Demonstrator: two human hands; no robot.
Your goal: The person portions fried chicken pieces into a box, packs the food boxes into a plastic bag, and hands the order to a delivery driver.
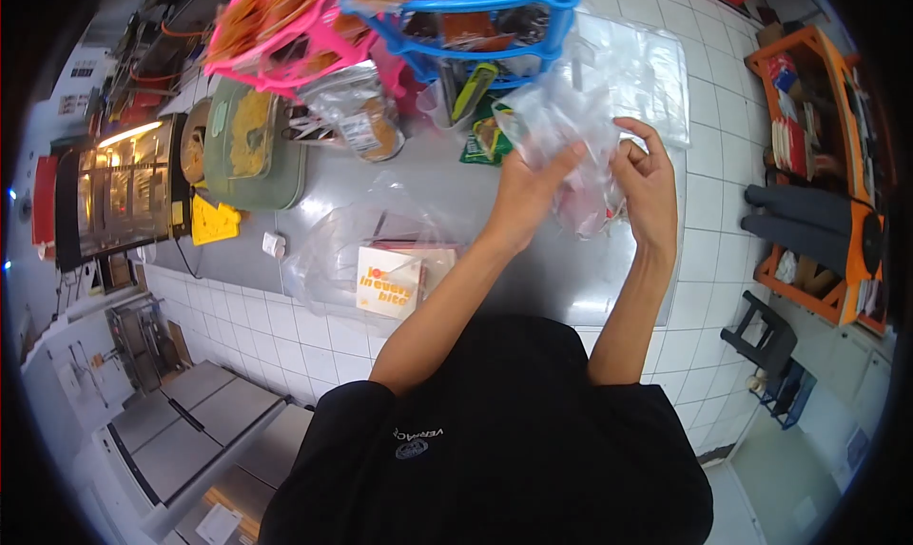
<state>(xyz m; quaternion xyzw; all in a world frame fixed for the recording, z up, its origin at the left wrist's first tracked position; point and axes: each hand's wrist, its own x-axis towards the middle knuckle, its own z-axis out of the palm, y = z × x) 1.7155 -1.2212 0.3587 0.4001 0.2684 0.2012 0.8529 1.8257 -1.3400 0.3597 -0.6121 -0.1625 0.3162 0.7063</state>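
Over the steel table (333,160), a clear plastic bag (571,117) hangs crumpled between my two hands. My left hand (528,193) is closed on its left side, thumb across the plastic and the other fingers mostly hidden behind it. At the bag's right edge my right hand (649,179) has its fingers curled, pinching the film. Something reddish shows through the lower part of the bag, too blurred to name. To the left lies another clear plastic bag (319,250), with a white printed box (388,282) in or under it.
A blue basket (456,8) and a pink basket (276,65) of packets stand at the back. Left are a green container (228,126), a yellow plastic piece (215,220) and a lit display warmer (124,188). Clear plastic sheets (656,79) lie at the far right; an orange shelf (837,88) stands beyond.
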